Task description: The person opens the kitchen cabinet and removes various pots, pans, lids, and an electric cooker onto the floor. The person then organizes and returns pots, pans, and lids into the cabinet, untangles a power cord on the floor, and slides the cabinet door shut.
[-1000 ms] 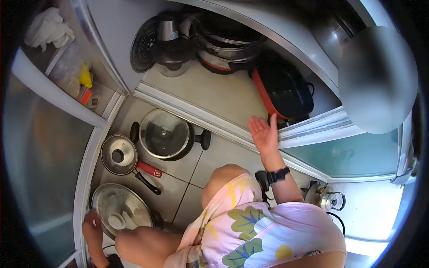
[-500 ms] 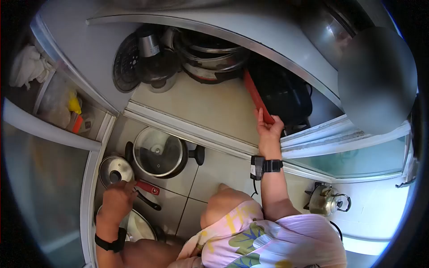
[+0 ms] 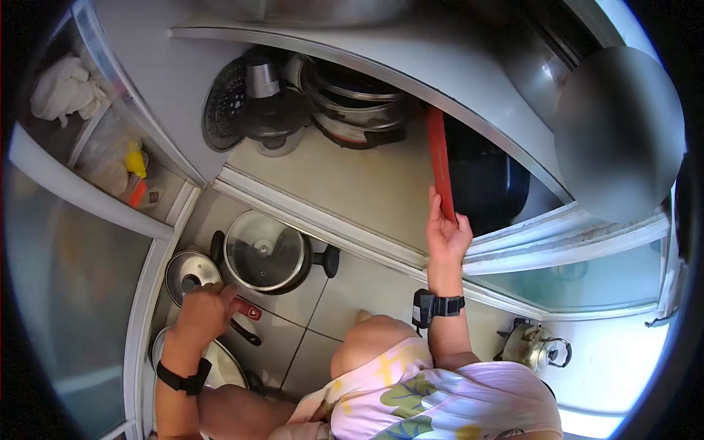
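Inside the low cabinet, my right hand (image 3: pixel 448 233) grips the near end of a red-edged black pan (image 3: pixel 441 165), which stands tilted towards the right. My left hand (image 3: pixel 205 312) is over the small lidded pan (image 3: pixel 192 270) on the floor, by its red handle (image 3: pixel 246 309); its fingers are curled, and what they hold, if anything, is hidden. A larger pot with a glass lid (image 3: pixel 264 251) sits just beyond. Below my left forearm, another lidded pan (image 3: pixel 224 364) is partly covered by the arm and knee.
In the cabinet stand stacked pots (image 3: pixel 356 110), a perforated black disc (image 3: pixel 222 106) and a clear-lidded appliance (image 3: pixel 275 121). Bags and a white cloth (image 3: pixel 67 89) lie on the left shelf. A metal kettle (image 3: pixel 529 345) is at the right. Door rails (image 3: pixel 323 214) edge the cabinet.
My right hand has reached forward and closed on the red-edged pan, which has tilted more upright. My left hand has moved up from the large lidded pan to the small one.
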`<state>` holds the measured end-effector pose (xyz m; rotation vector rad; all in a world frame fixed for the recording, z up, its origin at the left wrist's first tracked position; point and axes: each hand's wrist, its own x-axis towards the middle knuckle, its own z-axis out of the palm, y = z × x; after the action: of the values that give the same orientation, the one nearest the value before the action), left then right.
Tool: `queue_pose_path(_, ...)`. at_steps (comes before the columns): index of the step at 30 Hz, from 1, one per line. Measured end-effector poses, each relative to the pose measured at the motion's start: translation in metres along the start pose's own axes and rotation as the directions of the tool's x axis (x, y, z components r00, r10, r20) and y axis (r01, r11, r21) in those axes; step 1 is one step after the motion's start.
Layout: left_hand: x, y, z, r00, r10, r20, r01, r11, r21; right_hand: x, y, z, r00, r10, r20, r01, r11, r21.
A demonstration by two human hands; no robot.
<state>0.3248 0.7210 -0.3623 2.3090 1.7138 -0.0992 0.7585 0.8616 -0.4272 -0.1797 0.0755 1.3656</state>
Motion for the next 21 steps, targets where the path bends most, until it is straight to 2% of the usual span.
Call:
queue_pose_path(1,-0.001,-0.001,-0.001,0.998,0.001,-0.066,-0.002,1.0,-0.018,0.0,-0.001,-0.002,1.0,0.011,0.004,-0.011,1.0,0.002)
queue_pose_path(3,-0.002,-0.006,-0.004,0.996,-0.001,-0.085,-0.003,0.999,-0.04,0.001,-0.002,-0.004,1.0,-0.002,0.022,0.003,0.999,-0.039)
queue_pose_path(5,0.0,-0.009,-0.011,0.994,0.0,-0.107,-0.007,0.998,-0.062,0.001,-0.003,-0.005,0.997,0.031,0.067,-0.031,1.0,-0.006)
queue_pose_path(7,0.002,-0.008,-0.021,0.99,-0.118,0.071,0.126,0.986,-0.112,0.006,0.001,0.005,0.992,0.065,0.111,-0.068,0.997,0.023)
queue_pose_path(8,0.003,-0.01,-0.021,0.988,-0.129,0.079,0.138,0.984,-0.116,0.008,0.002,0.008,0.99,0.06,0.124,-0.067,0.997,0.05)
queue_pose_path(10,0.003,-0.015,-0.016,0.993,-0.11,0.045,0.114,0.987,-0.114,0.006,0.006,0.013,0.991,0.061,0.123,-0.071,0.995,0.074)
queue_pose_path(12,0.005,-0.018,-0.012,0.994,-0.101,0.048,0.107,0.985,-0.135,0.004,0.007,0.014,0.982,0.081,0.173,-0.113,0.977,0.183)
queue_pose_path(15,0.008,-0.024,-0.003,0.996,-0.085,0.032,0.089,0.989,-0.122,-0.004,0.005,-0.004,0.987,0.081,0.141,-0.096,0.99,0.102)
queue_pose_path(17,0.009,-0.028,0.0,1.0,-0.024,-0.001,0.023,0.996,-0.085,-0.004,0.004,-0.013,0.984,0.091,0.151,-0.106,0.99,0.095)
queue_pose_path(19,0.012,-0.029,-0.001,1.0,-0.031,0.007,0.031,0.995,-0.098,-0.008,0.003,-0.013,0.981,0.1,0.165,-0.115,0.99,0.086)
queue_pose_path(21,0.022,-0.03,-0.004,0.999,-0.042,0.014,0.044,0.993,-0.11,-0.009,0.004,-0.011,0.965,0.171,0.198,-0.195,0.975,0.108)
